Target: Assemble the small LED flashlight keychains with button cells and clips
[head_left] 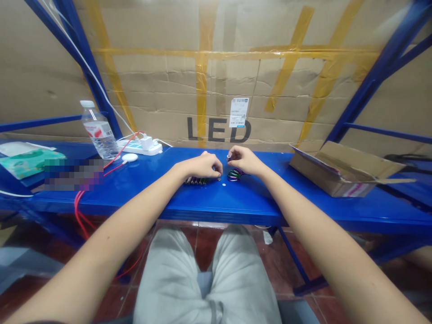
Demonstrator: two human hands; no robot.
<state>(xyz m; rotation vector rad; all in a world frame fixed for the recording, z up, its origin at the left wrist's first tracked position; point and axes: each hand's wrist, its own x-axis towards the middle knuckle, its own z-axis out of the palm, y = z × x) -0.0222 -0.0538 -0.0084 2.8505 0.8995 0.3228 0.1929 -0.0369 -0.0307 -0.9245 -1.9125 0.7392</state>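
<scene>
My right hand (245,160) pinches a small round part with a pale top (228,157) between thumb and fingertips, a little above the blue table (216,202). Below it lies a coil of thin coloured wires (234,175), green and purple among them; whether it joins the held part I cannot tell. My left hand (206,166) is closed with its fingers bent down to the tabletop. A tiny pale disc (219,179) shows at its fingertips, and another small white disc (224,184) lies nearby. Partly under this hand is a row of several small dark pieces (195,181).
An open cardboard box (337,175) stands at right. On the left are a water bottle (99,132), a white power strip (143,146) with red cables (79,207), and a green tissue pack (30,162). A big taped carton (162,94) rises behind the table.
</scene>
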